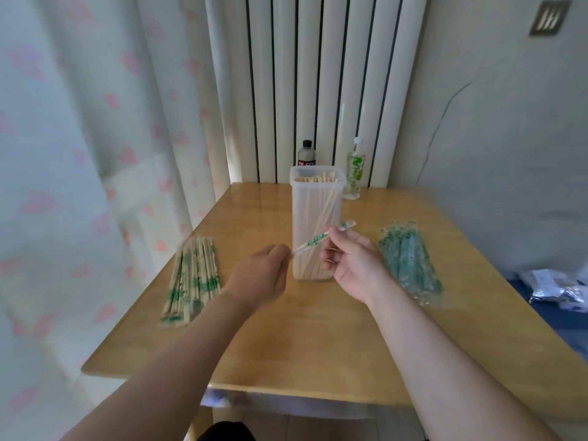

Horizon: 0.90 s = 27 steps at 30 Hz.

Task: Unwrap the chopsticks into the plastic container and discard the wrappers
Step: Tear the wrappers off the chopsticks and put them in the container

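A tall clear plastic container [316,198] stands mid-table with several bare chopsticks upright inside. In front of it I hold one wrapped chopstick pair [313,240] slanted, its clear sleeve printed green. My left hand [264,275] pinches its lower left end. My right hand [350,262] pinches it nearer the upper right end. A pile of wrapped chopsticks [192,278] lies on the table to the left. A heap of empty green-printed wrappers [409,262] lies to the right.
A dark bottle [306,153] and a clear green-labelled bottle [355,168] stand behind the container at the wooden table's [305,345] far edge, against a white radiator. A curtain hangs on the left. Crumpled plastic lies on blue cloth at the right.
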### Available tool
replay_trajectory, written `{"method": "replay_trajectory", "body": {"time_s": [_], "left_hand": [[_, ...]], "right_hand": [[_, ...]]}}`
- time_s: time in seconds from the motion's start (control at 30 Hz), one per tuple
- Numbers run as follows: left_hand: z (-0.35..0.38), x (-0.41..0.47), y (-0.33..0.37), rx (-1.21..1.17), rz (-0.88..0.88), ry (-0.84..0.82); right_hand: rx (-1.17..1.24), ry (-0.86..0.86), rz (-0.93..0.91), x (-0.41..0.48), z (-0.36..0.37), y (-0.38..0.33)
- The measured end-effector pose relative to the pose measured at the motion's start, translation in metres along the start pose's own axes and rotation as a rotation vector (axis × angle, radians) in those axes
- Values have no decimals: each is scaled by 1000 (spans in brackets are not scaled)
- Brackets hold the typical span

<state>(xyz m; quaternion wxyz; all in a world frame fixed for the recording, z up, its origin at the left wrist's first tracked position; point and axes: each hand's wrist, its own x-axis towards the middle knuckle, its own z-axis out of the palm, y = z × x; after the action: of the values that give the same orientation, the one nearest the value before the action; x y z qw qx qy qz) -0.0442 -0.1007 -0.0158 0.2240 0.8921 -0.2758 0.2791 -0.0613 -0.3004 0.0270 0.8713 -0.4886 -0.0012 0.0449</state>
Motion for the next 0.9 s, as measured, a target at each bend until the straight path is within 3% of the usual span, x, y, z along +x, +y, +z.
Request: {"method": "replay_trajectory", "body": {"time_s": [0.2,0.37,0.57,0.9], "left_hand": [[12,21,32,-145,-49,21],[14,30,50,-161,-35,13],[16,31,45,-99,-65,-49],[18,37,58,-62,-48,-20]], "right_hand": [[25,82,3,-5,-10,4],[-26,123,-16,-5,-18,-1],[25,291,-93,-7,-39,-29],[6,250,-56,-13,-32,-19]]}}
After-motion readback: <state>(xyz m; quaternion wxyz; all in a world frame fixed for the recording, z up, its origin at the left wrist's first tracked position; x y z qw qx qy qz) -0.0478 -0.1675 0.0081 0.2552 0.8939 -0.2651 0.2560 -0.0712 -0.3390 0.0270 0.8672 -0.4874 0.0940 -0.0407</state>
